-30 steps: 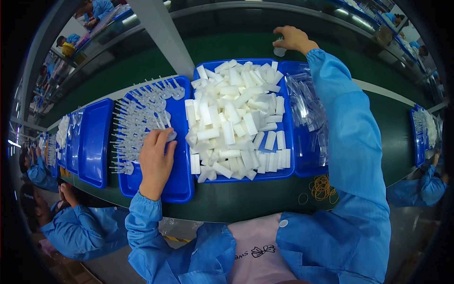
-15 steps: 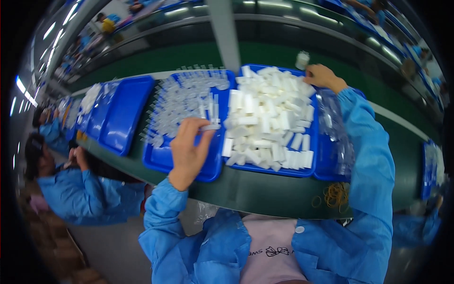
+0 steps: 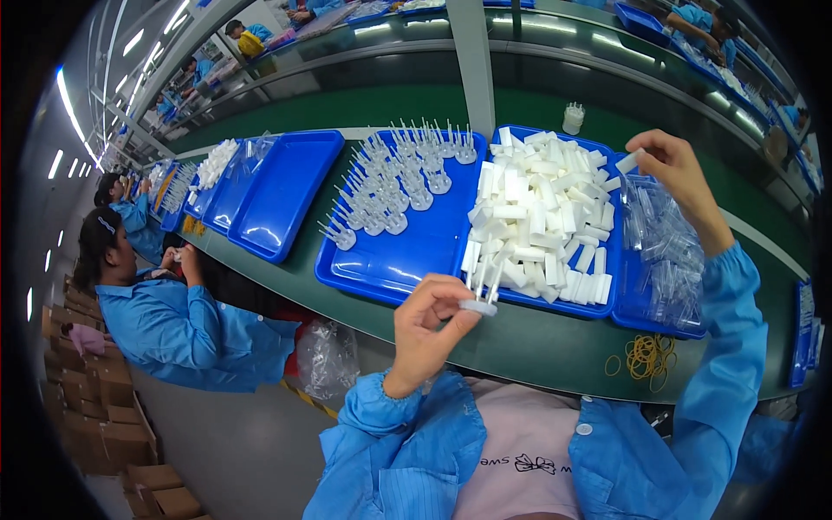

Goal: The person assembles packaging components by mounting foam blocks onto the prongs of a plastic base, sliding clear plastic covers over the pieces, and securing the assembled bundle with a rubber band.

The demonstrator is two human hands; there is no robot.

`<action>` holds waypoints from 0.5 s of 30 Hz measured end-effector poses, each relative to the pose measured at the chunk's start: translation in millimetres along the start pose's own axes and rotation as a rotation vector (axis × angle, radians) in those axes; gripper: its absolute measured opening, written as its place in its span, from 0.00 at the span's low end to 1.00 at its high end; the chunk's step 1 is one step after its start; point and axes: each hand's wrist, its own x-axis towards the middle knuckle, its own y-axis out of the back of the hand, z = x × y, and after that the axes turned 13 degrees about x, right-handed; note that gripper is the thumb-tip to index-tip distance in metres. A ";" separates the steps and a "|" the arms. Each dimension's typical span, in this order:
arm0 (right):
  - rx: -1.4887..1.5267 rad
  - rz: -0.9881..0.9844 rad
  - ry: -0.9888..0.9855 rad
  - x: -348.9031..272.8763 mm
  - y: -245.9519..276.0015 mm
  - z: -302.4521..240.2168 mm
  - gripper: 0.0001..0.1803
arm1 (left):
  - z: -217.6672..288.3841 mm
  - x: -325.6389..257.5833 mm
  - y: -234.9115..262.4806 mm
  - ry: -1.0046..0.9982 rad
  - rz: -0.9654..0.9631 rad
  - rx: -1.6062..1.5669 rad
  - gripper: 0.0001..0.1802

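Observation:
My left hand (image 3: 431,328) pinches a round clear plastic base with upright prongs (image 3: 479,306), held above the table's near edge. My right hand (image 3: 685,178) is raised over the far right corner of the middle tray, a small white block (image 3: 627,162) between thumb and fingers. That blue tray (image 3: 555,305) is heaped with loose white blocks (image 3: 542,204). To its left, another blue tray (image 3: 373,277) carries several pronged clear bases (image 3: 394,178) standing prongs up in its far part.
Clear plastic sleeves (image 3: 663,247) fill a blue tray on the right. Yellow rubber bands (image 3: 650,357) lie near me. Behind the middle tray stands an assembled white-and-clear piece (image 3: 573,117). A co-worker (image 3: 186,321) sits left, beside another blue tray (image 3: 286,195).
My left hand has come from over the left tray toward me, still holding the pronged base. My right hand has moved slightly right, and a white block now shows in its fingers. The view has shifted.

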 end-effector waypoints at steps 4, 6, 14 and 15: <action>0.578 0.046 -0.125 -77.1 -32.0 -49.6 0.14 | 1.6 -20.0 -10.0 0.020 -0.103 -0.213 0.13; 0.757 0.012 -0.099 -124.6 -42.2 -44.9 0.15 | 1.5 -27.4 -15.0 0.018 -0.202 -0.318 0.14; 0.902 0.233 -0.213 -188.4 -93.1 -16.4 0.25 | -4.4 -22.3 -37.9 0.096 -0.470 -0.255 0.12; 0.906 0.245 -0.203 -189.2 -93.6 -13.5 0.24 | 1.6 -23.8 -41.3 0.113 -0.457 -0.257 0.11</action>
